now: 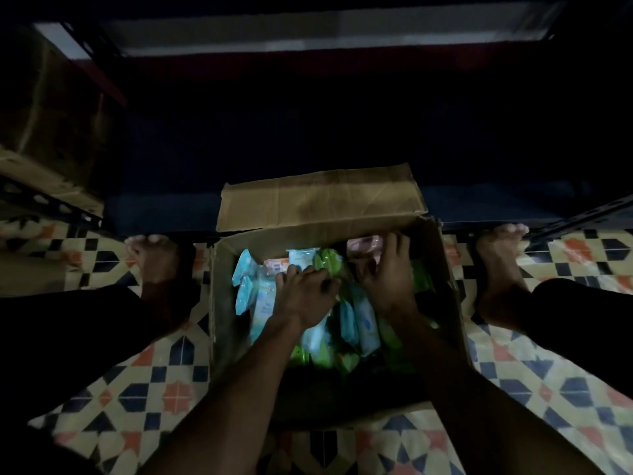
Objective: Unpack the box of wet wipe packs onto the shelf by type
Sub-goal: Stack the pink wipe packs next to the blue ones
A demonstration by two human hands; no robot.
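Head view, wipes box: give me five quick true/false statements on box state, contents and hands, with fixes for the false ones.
1. The cardboard box sits on a patterned tiled floor. True.
2. The box's far flap is folded shut over the packs. False: it stands open, packs exposed.
3. Both the left hand and the right hand are inside the box. True.
4. All packs are green. False: blue packs, green packs and a pink pack show.
5. The box is empty. False: many packs remain.

Wipe packs point(363, 323) in box point(448, 303), between feet point(156, 258).
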